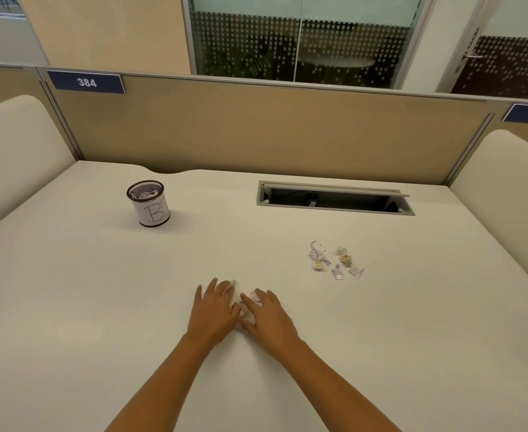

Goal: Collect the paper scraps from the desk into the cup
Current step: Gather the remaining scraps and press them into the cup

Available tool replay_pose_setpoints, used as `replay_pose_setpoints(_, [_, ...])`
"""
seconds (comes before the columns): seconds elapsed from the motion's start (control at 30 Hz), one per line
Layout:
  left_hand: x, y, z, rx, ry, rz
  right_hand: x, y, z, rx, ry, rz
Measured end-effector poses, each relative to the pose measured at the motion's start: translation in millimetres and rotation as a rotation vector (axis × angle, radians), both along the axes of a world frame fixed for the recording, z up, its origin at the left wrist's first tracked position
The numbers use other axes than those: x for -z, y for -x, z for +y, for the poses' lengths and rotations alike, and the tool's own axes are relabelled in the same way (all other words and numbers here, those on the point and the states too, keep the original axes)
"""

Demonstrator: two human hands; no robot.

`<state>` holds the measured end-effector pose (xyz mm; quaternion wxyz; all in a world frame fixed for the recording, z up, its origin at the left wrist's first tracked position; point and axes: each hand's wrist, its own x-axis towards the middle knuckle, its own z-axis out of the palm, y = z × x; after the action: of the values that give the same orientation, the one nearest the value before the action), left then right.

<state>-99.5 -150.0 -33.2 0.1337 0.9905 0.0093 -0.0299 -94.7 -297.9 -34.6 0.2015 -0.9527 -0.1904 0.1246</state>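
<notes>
A black mesh cup (149,203) with a white label marked "B" stands upright at the far left of the white desk (100,291); crumpled paper shows inside it. My left hand (214,310) and my right hand (267,316) lie side by side on the desk's middle, palms down, cupped around a small pile of paper scraps (246,307) that shows between them. Most of that pile is hidden under the fingers. A second cluster of several paper scraps (334,260) lies loose on the desk to the right, apart from both hands.
An open cable tray slot (334,199) is set into the desk at the back right. A tan partition (256,129) with number plates 384 and 385 closes the far edge. Cream side panels (13,151) rise at left and right.
</notes>
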Motion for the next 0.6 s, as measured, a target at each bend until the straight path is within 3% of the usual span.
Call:
replay_pose_setpoints(0.13, [1, 23, 5, -0.014, 0.011, 0.222, 4, 9, 3, -0.081, 0.059, -0.02])
replay_pose_setpoints(0.23, [-1, 31, 6, 0.011, -0.051, 0.285, 1, 10, 1, -0.093, 0.043, -0.001])
replay_pose_setpoints(0.4, [-8, 43, 3, -0.102, 0.359, 0.103, -6, 10, -4, -0.158, 0.052, -0.186])
replay_pose_setpoints(0.47, [-12, 44, 3, -0.099, 0.359, -0.022, -7, 10, -3, -0.131, 0.021, -0.185])
replay_pose_setpoints(0.6, [-21, 35, 4, -0.226, 0.438, -0.023, -12, 0, -2, -0.03, 0.094, -0.187])
